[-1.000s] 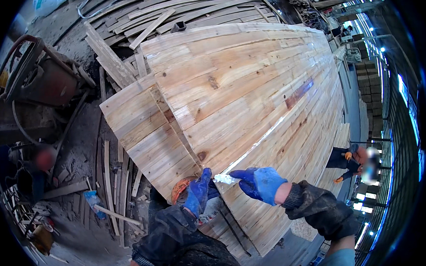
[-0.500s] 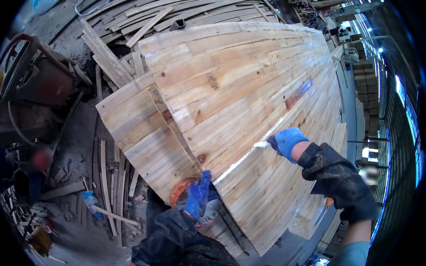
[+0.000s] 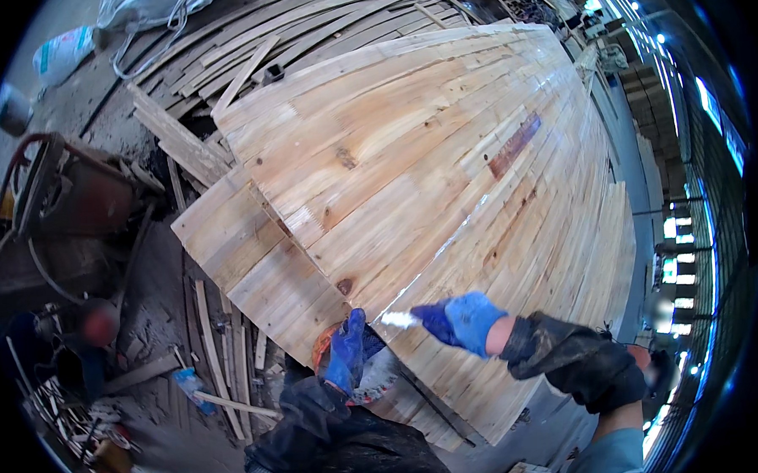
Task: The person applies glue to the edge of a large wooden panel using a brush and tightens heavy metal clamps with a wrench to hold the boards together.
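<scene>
A wide panel of pale wooden boards (image 3: 427,167) laid edge to edge fills the middle, with a wet shiny streak running across it. My right hand (image 3: 463,319), in a blue glove, grips a small brush with a white tip (image 3: 397,319), which rests on the boards near the panel's near edge. My left hand (image 3: 347,356), also blue-gloved, holds an orange container (image 3: 321,347) against the near edge, just left of the brush. Both forearms wear dark sleeves.
A rusty dark machine (image 3: 64,199) stands at the left. Loose wood strips (image 3: 218,41) pile up behind the panel, and more lie on the floor (image 3: 215,345). A white sack (image 3: 62,52) lies at the far left. A person (image 3: 95,329) is at the left.
My right hand swept out to the right along the panel, then came back with the brush to the near edge beside my left hand. The left hand stayed put.
</scene>
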{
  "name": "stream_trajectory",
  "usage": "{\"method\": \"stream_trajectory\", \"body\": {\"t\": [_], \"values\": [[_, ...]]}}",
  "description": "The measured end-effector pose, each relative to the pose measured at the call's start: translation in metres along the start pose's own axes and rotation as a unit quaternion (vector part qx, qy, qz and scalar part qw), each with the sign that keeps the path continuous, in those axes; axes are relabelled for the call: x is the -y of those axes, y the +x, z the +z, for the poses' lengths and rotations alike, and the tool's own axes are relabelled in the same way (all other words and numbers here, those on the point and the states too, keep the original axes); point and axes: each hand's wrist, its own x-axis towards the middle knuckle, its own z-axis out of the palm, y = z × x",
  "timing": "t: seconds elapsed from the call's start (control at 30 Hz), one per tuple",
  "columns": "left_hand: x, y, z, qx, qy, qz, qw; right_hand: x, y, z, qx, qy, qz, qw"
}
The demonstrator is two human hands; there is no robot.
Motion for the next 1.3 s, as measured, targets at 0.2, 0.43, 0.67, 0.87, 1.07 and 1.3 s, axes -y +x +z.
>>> {"method": "stream_trajectory", "body": {"t": [0.2,0.43,0.67,0.87,1.07,1.3], "values": [[-0.006,0.013,-0.025,-0.037,0.026,0.184,0.982,-0.004,-0.073,0.066,-0.145,0.266,0.080,0.950],[-0.088,0.044,0.004,-0.113,0.091,0.270,0.952,0.080,-0.106,0.203,-0.202,0.340,0.122,0.910],[-0.138,0.045,0.019,-0.092,0.049,0.241,0.965,0.109,-0.057,0.252,-0.228,0.342,0.179,0.894],[-0.140,0.066,0.003,-0.038,0.026,0.228,0.973,0.118,-0.072,0.250,-0.320,0.438,0.145,0.828],[-0.128,0.087,-0.011,0.052,-0.073,0.194,0.977,0.117,-0.110,0.153,-0.331,0.415,0.098,0.842],[-0.113,0.059,-0.022,0.079,-0.084,0.191,0.975,0.072,-0.090,0.121,-0.336,0.455,0.111,0.817]]}}
